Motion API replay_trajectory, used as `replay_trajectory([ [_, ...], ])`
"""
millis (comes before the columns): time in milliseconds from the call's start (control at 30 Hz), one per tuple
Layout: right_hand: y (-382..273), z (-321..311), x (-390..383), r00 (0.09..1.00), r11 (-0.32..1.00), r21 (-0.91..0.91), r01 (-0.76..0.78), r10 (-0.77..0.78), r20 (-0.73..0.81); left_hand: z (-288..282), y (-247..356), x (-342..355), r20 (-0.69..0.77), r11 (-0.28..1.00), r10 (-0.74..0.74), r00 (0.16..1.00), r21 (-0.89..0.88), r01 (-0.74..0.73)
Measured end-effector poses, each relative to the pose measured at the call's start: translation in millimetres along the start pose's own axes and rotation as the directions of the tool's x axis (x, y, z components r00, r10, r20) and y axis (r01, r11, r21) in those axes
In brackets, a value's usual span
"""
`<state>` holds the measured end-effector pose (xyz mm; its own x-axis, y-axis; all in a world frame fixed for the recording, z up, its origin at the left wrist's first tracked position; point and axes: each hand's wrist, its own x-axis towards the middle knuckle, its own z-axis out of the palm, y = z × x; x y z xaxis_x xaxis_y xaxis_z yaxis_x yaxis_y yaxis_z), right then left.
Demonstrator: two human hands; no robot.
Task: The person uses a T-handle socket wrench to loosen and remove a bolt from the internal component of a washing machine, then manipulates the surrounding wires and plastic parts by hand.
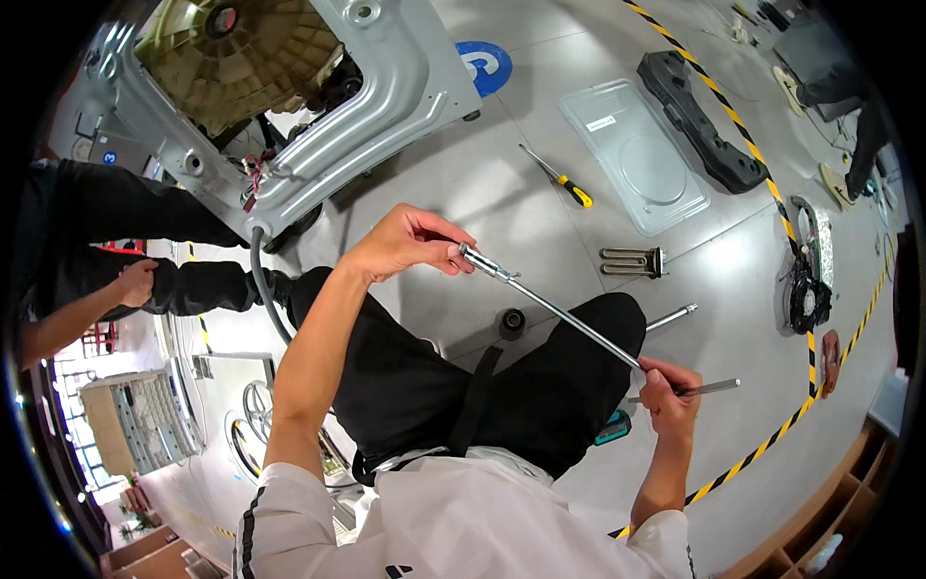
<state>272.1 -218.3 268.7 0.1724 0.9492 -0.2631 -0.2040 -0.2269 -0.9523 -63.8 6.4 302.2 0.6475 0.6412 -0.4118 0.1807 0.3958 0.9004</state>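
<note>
Metal rod, slim and shiny
Its left end is thicker; your left hand pinches there, and your right hand grips its right end.

Head view, left fisheye of my worn pair: aimed steeply down past my white shirt and black trousers to the floor. My left fingers and right fingers sit at close range; striped floor tape bends toward the rim.
</note>
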Motion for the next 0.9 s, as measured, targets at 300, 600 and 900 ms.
replay_trajectory([
  [300, 5.4, -2.5, 16.5, 0.995, 0.995, 0.081, -0.064, 0.058, 0.076, -2.9, 16.9, -19.0, 0.051, 0.977, 0.028, 0.998, 0.208, -0.038],
  [600, 14.7, 24.9, 20.0, 0.96, 0.95, -0.154, 0.27, -0.255, 0.114, -26.5, 36.5, -31.6, 0.064, 0.994, -0.096, 0.993, 0.053, 0.093],
  [900, 18.7, 81.2, 12.2, 0.996, 0.973, 0.225, -0.043, 0.059, -0.065, -72.8, 26.3, -14.4, 0.062, 0.984, 0.069, 0.996, -0.166, -0.058],
])
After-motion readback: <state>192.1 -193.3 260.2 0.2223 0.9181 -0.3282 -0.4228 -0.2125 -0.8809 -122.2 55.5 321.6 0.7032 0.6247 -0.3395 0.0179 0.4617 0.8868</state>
